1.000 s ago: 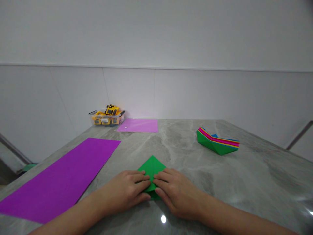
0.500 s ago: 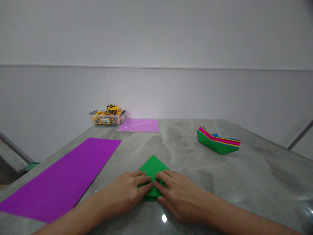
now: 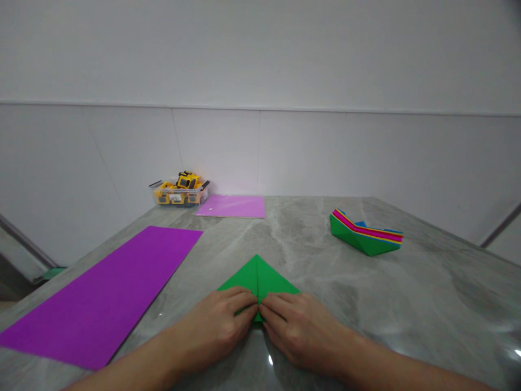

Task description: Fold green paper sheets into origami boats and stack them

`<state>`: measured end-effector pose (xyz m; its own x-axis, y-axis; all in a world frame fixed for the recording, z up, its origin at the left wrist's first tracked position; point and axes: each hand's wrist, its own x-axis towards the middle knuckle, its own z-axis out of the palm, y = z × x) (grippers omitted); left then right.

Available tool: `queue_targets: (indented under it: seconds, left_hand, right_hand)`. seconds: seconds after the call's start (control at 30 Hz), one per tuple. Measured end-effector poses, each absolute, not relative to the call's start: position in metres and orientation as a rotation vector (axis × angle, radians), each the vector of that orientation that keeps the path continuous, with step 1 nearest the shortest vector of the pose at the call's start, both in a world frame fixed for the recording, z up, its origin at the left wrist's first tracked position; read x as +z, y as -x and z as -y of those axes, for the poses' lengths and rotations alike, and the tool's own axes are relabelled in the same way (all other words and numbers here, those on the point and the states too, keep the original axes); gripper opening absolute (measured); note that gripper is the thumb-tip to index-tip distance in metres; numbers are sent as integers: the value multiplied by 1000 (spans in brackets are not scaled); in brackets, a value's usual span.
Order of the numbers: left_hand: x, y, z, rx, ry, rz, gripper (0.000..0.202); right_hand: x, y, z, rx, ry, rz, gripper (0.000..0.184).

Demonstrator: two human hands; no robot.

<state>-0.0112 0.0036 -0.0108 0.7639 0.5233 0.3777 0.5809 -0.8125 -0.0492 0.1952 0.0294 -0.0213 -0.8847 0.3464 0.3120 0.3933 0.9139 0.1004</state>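
Note:
A green folded paper (image 3: 257,274) lies on the grey marbled table in front of me, its pointed top facing away and a crease running down its middle. My left hand (image 3: 230,315) is closed on its lower left part, with thumb and fingers pinched close to the centre crease. Mirroring it, my right hand (image 3: 291,323) pinches the lower right part, and the fingertips of both hands almost meet at the middle. The paper's side corners and most of its lower edge are hidden under my hands.
To the right stands a folded paper boat (image 3: 368,241), green with pink, yellow and blue layers. A large purple sheet (image 3: 109,290) lies at the left. Near the back wall are a lilac sheet (image 3: 234,207) and a clear plastic box (image 3: 179,198) holding yellow toy vehicles (image 3: 187,180).
Both hands have shifted slightly lower on the green paper, with fingertips drawn closer at the centre. More of its upper triangle shows, and it looks wider.

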Motion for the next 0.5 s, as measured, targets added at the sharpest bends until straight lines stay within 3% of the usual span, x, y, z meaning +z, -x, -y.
queue_targets:
  seconds: [0.5]
  left_hand:
    - [-6, 12, -9, -437, 2855, 768, 30]
  right_hand:
    - [-17, -197, -35, -316, 431, 2919, 18]
